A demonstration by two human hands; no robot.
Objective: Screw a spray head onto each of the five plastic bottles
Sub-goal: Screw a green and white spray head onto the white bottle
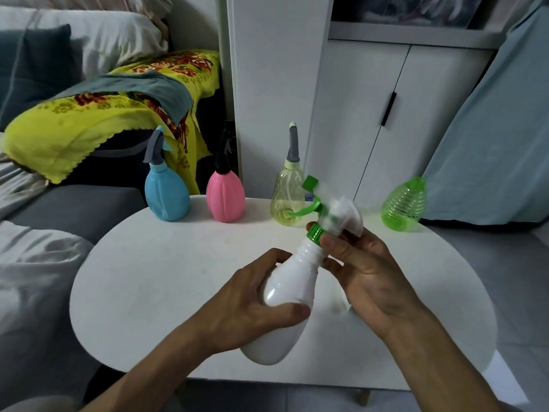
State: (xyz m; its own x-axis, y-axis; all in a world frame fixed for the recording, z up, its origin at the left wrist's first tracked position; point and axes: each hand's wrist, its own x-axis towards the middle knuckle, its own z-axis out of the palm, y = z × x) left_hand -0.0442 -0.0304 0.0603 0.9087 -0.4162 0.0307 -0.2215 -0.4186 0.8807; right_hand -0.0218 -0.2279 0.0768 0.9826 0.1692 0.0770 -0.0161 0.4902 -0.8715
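My left hand [243, 304] grips the body of a white plastic bottle [292, 281], held tilted above the round white table [148, 278]. A white spray head [335, 209] with a green collar, trigger and nozzle sits on the bottle's neck. My right hand [365, 266] pinches the green collar between thumb and fingers. Along the table's far edge stand a blue bottle [167, 197], a pink bottle [225, 197] and a pale yellow bottle [287, 200], each with a spray head on. A green ribbed bottle [404, 203] at the far right has no head on it.
A grey sofa with a yellow flowered cloth [98, 114] lies to the left. White cabinets [371, 114] stand behind the table. A light blue cushion [490, 144] leans at the right, close behind the green bottle.
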